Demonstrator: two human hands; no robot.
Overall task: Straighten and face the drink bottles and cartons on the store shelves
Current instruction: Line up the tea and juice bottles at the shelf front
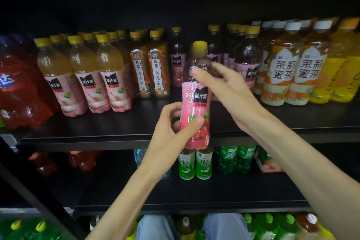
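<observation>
both hands on one pink-label bottle (196,103), yellow cap, dark red drink, held upright in front of the upper shelf (116,138), label facing the camera. left hand (173,128) grips the lower label, thumb across the front. right hand (220,84) pinches the bottle's shoulder, thumb on the front. on the upper shelf, left to right: red soda bottles (21,93), peach drink bottles (87,76), two oolong tea bottles (150,72), dark red bottles (247,58) behind the hands, jasmine tea bottles (292,72), yellow bottles (339,68). lower shelf (194,204): two green tea bottles (195,163) just below the held bottle, green soda bottles (235,158) to their right.
</observation>
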